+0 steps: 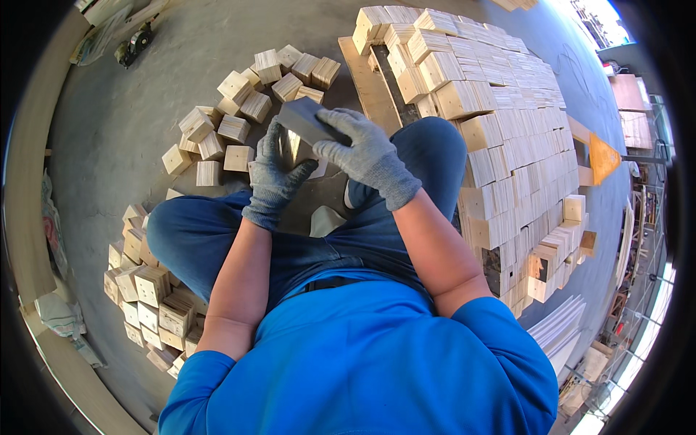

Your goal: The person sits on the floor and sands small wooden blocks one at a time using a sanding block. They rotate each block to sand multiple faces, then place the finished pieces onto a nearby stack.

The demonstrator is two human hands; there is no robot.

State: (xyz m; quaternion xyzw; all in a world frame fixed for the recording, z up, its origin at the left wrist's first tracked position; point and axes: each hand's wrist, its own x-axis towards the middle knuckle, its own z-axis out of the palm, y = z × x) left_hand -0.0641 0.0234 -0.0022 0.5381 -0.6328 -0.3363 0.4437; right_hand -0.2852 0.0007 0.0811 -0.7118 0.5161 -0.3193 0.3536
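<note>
My left hand (274,174), in a grey knit glove, grips a small pale wooden block (293,147) from the left. The block is mostly hidden between my hands. My right hand (366,152), also gloved, holds a dark grey rectangular block (308,119) flat on top of the wooden one. Both hands are raised in front of my knees, above the concrete floor.
Loose wooden blocks (239,109) lie scattered on the floor ahead. A second heap (148,297) sits by my left leg. A big stack of neatly piled blocks (507,138) rises on my right. A wooden plank (370,90) lies beside that stack.
</note>
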